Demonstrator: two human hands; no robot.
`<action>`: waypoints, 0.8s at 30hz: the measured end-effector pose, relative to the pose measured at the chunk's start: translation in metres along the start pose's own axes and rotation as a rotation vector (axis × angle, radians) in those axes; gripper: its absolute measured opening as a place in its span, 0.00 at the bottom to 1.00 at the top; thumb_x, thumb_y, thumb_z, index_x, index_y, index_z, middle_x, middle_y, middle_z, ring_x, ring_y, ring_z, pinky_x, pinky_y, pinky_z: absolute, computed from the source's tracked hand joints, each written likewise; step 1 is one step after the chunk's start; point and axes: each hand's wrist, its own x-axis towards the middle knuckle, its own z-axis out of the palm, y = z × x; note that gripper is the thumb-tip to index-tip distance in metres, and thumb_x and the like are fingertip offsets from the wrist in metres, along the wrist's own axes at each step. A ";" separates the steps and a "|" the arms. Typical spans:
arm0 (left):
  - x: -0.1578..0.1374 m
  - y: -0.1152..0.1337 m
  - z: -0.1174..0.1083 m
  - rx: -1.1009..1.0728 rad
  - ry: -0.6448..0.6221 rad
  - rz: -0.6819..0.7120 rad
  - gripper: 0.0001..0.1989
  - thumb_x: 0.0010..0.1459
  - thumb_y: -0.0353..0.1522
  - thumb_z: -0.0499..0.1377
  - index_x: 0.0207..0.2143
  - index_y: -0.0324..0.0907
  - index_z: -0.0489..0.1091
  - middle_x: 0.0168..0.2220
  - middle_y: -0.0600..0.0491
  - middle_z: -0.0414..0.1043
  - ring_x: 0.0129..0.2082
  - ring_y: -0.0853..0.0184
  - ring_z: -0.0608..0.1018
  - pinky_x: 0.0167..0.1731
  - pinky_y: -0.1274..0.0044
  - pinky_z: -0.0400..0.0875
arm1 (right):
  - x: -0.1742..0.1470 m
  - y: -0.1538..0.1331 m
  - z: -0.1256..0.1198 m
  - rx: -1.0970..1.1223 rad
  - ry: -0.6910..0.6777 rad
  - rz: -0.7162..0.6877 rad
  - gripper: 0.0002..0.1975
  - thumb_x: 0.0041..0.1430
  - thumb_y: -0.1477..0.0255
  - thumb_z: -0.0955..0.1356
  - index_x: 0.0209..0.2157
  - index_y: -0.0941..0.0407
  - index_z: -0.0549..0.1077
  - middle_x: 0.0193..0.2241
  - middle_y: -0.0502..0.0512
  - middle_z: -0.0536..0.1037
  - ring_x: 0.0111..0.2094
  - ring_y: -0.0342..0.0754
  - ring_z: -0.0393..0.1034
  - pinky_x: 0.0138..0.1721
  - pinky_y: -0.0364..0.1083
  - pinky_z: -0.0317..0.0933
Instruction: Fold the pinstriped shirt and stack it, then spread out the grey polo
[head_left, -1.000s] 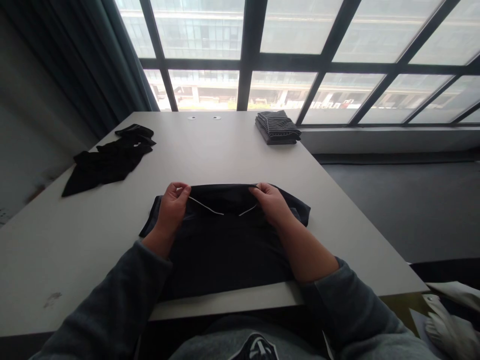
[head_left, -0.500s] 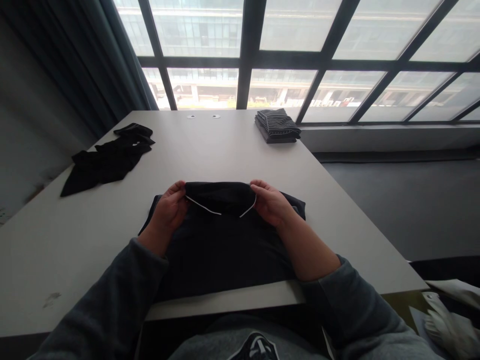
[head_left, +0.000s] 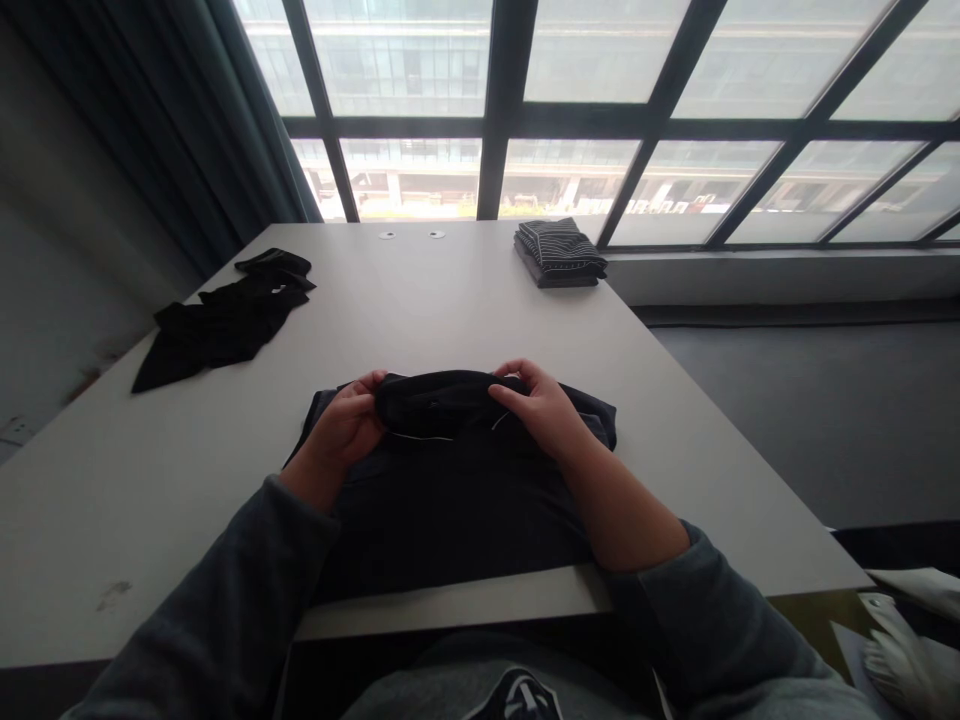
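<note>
A dark garment with white piping (head_left: 450,520) lies spread on the white table in front of me, its collar end away from my body. My left hand (head_left: 349,425) is closed on the left end of the collar (head_left: 442,400). On the collar's right end, my right hand (head_left: 536,405) pinches the fabric between thumb and fingers. The collar is lifted a little and partly folded over between the two hands. Below it, the body of the garment lies flat, reaching close to the table's near edge.
On the white table (head_left: 420,310), a crumpled black garment (head_left: 225,325) lies at the far left. A folded stack of striped and grey clothes (head_left: 561,255) sits at the far right. Windows and a dark curtain (head_left: 187,120) stand behind. White cloth items (head_left: 907,650) are at lower right.
The collar's upper edge has been folded over towards me, and its white piping shows less. My right thumb has moved left across the fabric; both hands keep hold.
</note>
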 end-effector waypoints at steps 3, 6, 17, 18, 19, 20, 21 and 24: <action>-0.001 0.001 -0.001 0.095 -0.047 0.031 0.14 0.43 0.26 0.66 0.36 0.42 0.74 0.33 0.54 0.76 0.30 0.68 0.78 0.33 0.78 0.76 | -0.001 0.000 0.000 -0.207 0.100 -0.208 0.08 0.60 0.65 0.73 0.40 0.50 0.81 0.37 0.53 0.76 0.40 0.52 0.72 0.44 0.52 0.69; -0.002 -0.001 0.001 0.483 -0.060 0.171 0.10 0.52 0.35 0.67 0.38 0.44 0.73 0.38 0.53 0.74 0.36 0.65 0.76 0.39 0.74 0.76 | -0.003 -0.001 0.003 -0.325 0.229 -0.387 0.06 0.62 0.68 0.72 0.39 0.50 0.84 0.42 0.56 0.73 0.44 0.53 0.71 0.49 0.54 0.69; -0.021 -0.024 0.034 1.548 -0.113 0.905 0.15 0.65 0.38 0.68 0.54 0.51 0.79 0.54 0.47 0.80 0.54 0.53 0.79 0.59 0.61 0.67 | -0.022 -0.013 0.021 -0.523 0.063 -0.645 0.08 0.70 0.69 0.70 0.43 0.49 0.85 0.34 0.55 0.79 0.39 0.52 0.72 0.49 0.54 0.69; -0.023 -0.026 0.037 1.562 -0.130 0.915 0.14 0.66 0.38 0.67 0.54 0.52 0.79 0.54 0.48 0.81 0.53 0.53 0.79 0.59 0.61 0.67 | -0.024 -0.014 0.023 -0.534 0.046 -0.650 0.09 0.71 0.69 0.70 0.42 0.49 0.85 0.34 0.55 0.79 0.39 0.52 0.72 0.49 0.54 0.69; -0.024 -0.027 0.040 1.569 -0.145 0.917 0.13 0.67 0.37 0.66 0.53 0.52 0.80 0.54 0.49 0.82 0.53 0.54 0.80 0.58 0.62 0.66 | -0.025 -0.014 0.024 -0.539 0.031 -0.651 0.09 0.71 0.68 0.70 0.42 0.49 0.85 0.35 0.55 0.79 0.39 0.51 0.72 0.48 0.53 0.69; -0.025 -0.028 0.042 1.566 -0.155 0.915 0.11 0.68 0.36 0.65 0.52 0.52 0.80 0.53 0.49 0.83 0.52 0.55 0.81 0.58 0.62 0.66 | -0.027 -0.014 0.025 -0.540 0.021 -0.650 0.09 0.72 0.68 0.69 0.42 0.49 0.84 0.35 0.55 0.80 0.38 0.51 0.73 0.47 0.53 0.69; -0.025 -0.029 0.042 1.556 -0.161 0.909 0.10 0.69 0.35 0.64 0.51 0.52 0.81 0.52 0.50 0.84 0.50 0.55 0.81 0.57 0.62 0.66 | -0.028 -0.015 0.025 -0.538 0.013 -0.648 0.09 0.72 0.67 0.69 0.41 0.50 0.84 0.35 0.55 0.80 0.38 0.51 0.73 0.47 0.52 0.69; -0.023 -0.031 0.040 1.522 -0.144 0.889 0.09 0.70 0.34 0.61 0.48 0.51 0.82 0.48 0.51 0.85 0.47 0.56 0.83 0.54 0.63 0.67 | -0.028 -0.014 0.024 -0.529 -0.014 -0.647 0.08 0.71 0.66 0.70 0.39 0.49 0.83 0.35 0.55 0.81 0.38 0.51 0.75 0.46 0.52 0.69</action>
